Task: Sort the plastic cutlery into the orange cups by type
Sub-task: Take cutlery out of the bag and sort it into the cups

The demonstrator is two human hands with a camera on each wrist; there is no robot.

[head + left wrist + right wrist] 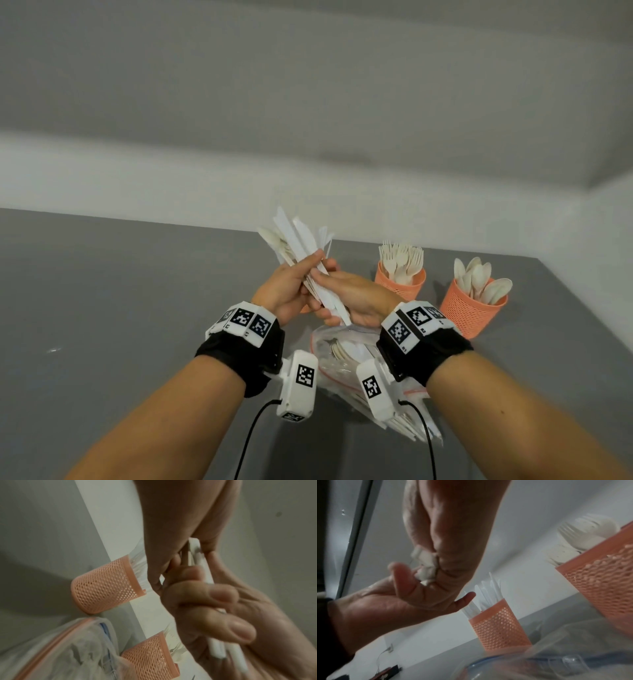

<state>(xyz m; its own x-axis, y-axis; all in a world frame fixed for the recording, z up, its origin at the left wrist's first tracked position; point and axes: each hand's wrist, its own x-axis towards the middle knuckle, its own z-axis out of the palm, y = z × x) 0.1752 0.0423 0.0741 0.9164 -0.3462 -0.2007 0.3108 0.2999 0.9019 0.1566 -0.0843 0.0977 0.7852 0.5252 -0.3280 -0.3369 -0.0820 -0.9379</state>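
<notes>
Both hands hold one bundle of white plastic cutlery (295,236) raised above the grey table; knives and a spoon fan out of its top. My left hand (294,286) grips it from the left, fingers curled round the handles (217,651). My right hand (346,294) pinches the lower part from the right, where the handle ends (426,563) show. An orange mesh cup of forks (400,282) and one of spoons (471,310) stand to the right. A third orange cup holding knives (500,626) is mostly hidden behind the hands in the head view.
A clear zip bag (337,354) with more cutlery lies on the table (102,291) just below the hands. A white wall runs behind the table. The table's right edge passes close to the spoon cup. A small dark object with a wire (385,672) lies far left.
</notes>
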